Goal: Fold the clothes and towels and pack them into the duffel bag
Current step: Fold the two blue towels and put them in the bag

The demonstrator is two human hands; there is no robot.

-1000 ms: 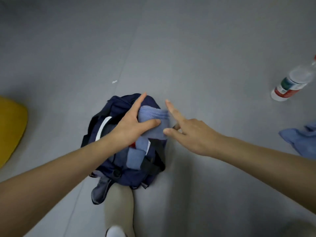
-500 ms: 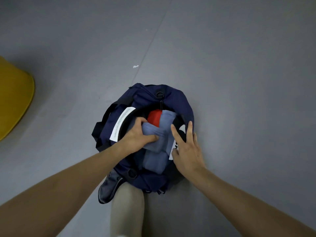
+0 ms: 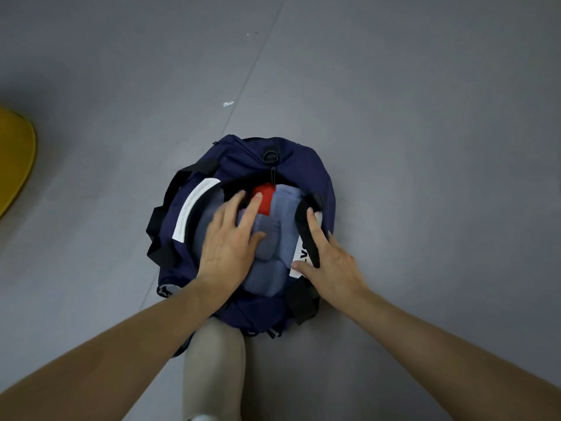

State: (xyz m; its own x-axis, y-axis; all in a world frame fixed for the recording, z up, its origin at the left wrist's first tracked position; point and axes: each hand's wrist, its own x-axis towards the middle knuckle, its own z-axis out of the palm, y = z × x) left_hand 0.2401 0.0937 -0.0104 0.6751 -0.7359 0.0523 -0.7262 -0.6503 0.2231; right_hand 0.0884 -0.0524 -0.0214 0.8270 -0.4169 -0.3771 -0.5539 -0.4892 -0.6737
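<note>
The folded blue garment (image 3: 273, 238) lies in the open navy duffel bag (image 3: 243, 153) with its long axis pointing away from the person. It is directly under the left hand (image 3: 230, 247), which presses on it with flat, spread fingers. The right hand (image 3: 331, 262) rests straight-fingered on the right rim; the left label (image 3: 194, 208) has print too small to read, and the right label (image 3: 302, 253) shows half-hidden black letters.

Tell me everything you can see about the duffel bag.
The duffel bag is navy, of woven-looking fabric, with black straps, a black ring at its far end and a white label on its left rim. It sits unzipped on the grey floor, mouth up, holding folded blue cloth and a red item. The left hand presses flat on the cloth; the right hand rests on the right rim and strap.
</note>
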